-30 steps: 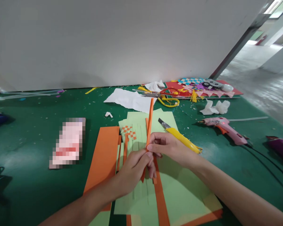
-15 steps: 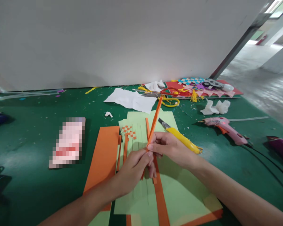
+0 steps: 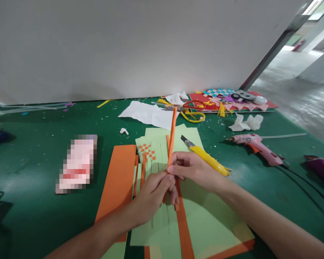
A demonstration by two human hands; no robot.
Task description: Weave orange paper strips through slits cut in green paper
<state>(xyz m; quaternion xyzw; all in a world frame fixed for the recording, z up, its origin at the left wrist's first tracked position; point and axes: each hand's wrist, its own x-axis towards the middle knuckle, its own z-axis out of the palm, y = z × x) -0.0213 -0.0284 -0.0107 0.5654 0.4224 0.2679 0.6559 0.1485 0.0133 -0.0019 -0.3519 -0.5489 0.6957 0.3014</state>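
A narrow orange paper strip (image 3: 172, 133) stands nearly upright between my hands. My right hand (image 3: 187, 166) pinches it between thumb and fingers. Just below, my left hand (image 3: 162, 185) is closed on the lower part of the same strip, and the fingertips of both hands meet there. Under them lie light green paper sheets (image 3: 210, 219) with slits cut in them. A wider orange strip (image 3: 185, 230) runs across the sheets toward me. Two small orange-and-white checkered pieces (image 3: 150, 155) rest at the upper left of the green paper, beside thin orange strips (image 3: 143, 169).
Right of my hands lies a yellow utility knife (image 3: 210, 161), blade out. Farther right is a pink glue gun (image 3: 259, 145) with its cord. Scissors (image 3: 194, 115), white paper (image 3: 148, 114) and a red board (image 3: 270, 104) of decorations lie along the wall. Orange card (image 3: 118, 176) lies left.
The upper end of the orange strip has swung to the left and now stands more upright. Both hands keep nearly the same place and hold.
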